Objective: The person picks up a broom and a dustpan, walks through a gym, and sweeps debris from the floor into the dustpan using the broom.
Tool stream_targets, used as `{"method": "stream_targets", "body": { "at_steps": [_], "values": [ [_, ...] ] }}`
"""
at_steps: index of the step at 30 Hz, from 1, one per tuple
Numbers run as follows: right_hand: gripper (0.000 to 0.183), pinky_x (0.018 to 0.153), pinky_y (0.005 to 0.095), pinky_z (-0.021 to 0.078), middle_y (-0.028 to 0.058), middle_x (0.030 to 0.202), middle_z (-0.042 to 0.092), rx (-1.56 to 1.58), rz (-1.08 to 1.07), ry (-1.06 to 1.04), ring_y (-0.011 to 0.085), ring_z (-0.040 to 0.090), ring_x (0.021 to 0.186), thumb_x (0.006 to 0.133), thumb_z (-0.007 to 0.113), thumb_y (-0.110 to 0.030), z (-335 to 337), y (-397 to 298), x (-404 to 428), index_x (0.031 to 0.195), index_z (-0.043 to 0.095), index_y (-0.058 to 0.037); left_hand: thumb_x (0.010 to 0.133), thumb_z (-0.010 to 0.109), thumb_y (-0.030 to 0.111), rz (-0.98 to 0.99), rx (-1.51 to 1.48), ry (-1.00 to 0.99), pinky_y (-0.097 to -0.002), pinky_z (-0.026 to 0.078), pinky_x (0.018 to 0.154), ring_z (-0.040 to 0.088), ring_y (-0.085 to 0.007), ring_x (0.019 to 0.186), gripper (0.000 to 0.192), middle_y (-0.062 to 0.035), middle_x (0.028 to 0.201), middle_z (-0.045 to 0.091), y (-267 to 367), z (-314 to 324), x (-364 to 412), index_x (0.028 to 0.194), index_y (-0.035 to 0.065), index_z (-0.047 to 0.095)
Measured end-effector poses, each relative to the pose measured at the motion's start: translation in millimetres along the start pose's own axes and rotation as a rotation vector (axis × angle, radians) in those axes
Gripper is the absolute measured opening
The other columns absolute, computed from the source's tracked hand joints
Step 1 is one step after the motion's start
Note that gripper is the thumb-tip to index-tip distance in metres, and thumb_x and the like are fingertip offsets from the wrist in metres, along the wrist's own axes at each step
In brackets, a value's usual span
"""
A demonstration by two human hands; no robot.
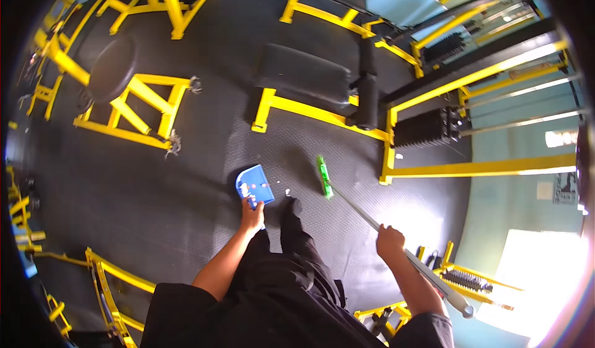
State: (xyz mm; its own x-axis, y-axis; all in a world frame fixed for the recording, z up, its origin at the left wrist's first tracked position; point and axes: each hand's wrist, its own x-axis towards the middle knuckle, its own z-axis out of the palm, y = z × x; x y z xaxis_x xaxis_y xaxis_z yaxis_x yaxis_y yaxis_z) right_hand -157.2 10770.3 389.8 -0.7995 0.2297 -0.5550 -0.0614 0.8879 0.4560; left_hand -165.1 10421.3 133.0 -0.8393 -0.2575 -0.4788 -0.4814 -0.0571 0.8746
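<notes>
My left hand (252, 218) grips a blue plastic dustpan (261, 187) by its handle, low in front of my legs. Small bits of light-coloured debris lie in the pan. My right hand (390, 242) is closed around the grey pole (358, 209) of a broom, which slants down to a green bristled head (324, 178) at the floor. Between the broom head and the dustpan lies a small white scrap (287, 192) on the black textured rubber floor (195, 199), close to my dark shoe. Whether the pan touches the floor I cannot tell.
Ahead stands a yellow-framed bench with a black pad (304, 73). To its right rises a weight-stack machine (425, 127) against the pale wall. A yellow frame with a round black pad (113, 69) is at left. More yellow frames (121, 273) stand behind on the left.
</notes>
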Motion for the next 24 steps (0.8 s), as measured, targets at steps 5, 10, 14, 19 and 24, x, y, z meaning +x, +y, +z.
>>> {"method": "stream_targets", "body": {
  "at_steps": [5,10,14,19,24],
  "values": [
    [0.023,0.071,0.0447,0.0524,0.0160,0.093,0.063,0.257,0.036,-0.175,0.0326,0.064,0.087,0.081,0.053,-0.016,21.4,-36.2,-3.4,0.101,0.057,-0.0056,0.085,0.058,0.015,-0.045,-0.009,-0.039,-0.0345,0.040,0.089,0.050,-0.0235,0.101,0.039,-0.0161,0.108,0.049,0.6,-5.3,8.6,0.114,-0.0008,0.037],
    [0.021,0.071,0.0454,0.0523,0.0180,0.090,0.063,0.347,-0.009,-0.120,0.0351,0.064,0.084,0.083,0.048,-0.014,0.1,-109.1,-27.0,0.099,0.057,-0.0026,0.084,0.058,0.017,-0.031,0.012,-0.040,-0.0364,0.039,0.091,0.050,-0.0268,0.103,0.042,-0.0186,0.110,0.049,-4.9,-5.0,17.1,0.115,-0.0021,0.037],
    [0.023,0.074,0.0472,0.0506,0.0198,0.093,0.062,0.414,-0.016,-0.196,0.0371,0.062,0.090,0.085,0.049,-0.018,0.7,-108.5,-26.7,0.103,0.055,-0.0051,0.085,0.058,0.017,0.000,0.022,-0.047,-0.0358,0.039,0.092,0.049,-0.0274,0.105,0.044,-0.0200,0.114,0.048,4.4,8.6,13.3,0.118,-0.0034,0.036],
    [0.023,0.073,0.0469,0.0505,0.0176,0.093,0.063,0.447,-0.013,-0.214,0.0368,0.062,0.090,0.085,0.054,-0.024,-1.0,-89.7,-26.6,0.102,0.056,-0.0083,0.086,0.057,0.017,-0.035,-0.005,-0.025,-0.0355,0.039,0.090,0.049,-0.0253,0.102,0.041,-0.0173,0.110,0.047,-0.4,6.7,10.6,0.117,-0.0008,0.036],
    [0.018,0.067,0.0441,0.0531,0.0159,0.085,0.064,0.408,-0.099,-0.053,0.0343,0.065,0.080,0.081,0.054,-0.017,-12.1,-26.3,-27.1,0.096,0.059,-0.0093,0.087,0.056,0.018,-0.175,-0.040,0.053,-0.0345,0.039,0.088,0.049,-0.0224,0.098,0.033,-0.0133,0.105,0.048,-17.9,-8.3,20.2,0.111,0.0034,0.038]
  ]
}}
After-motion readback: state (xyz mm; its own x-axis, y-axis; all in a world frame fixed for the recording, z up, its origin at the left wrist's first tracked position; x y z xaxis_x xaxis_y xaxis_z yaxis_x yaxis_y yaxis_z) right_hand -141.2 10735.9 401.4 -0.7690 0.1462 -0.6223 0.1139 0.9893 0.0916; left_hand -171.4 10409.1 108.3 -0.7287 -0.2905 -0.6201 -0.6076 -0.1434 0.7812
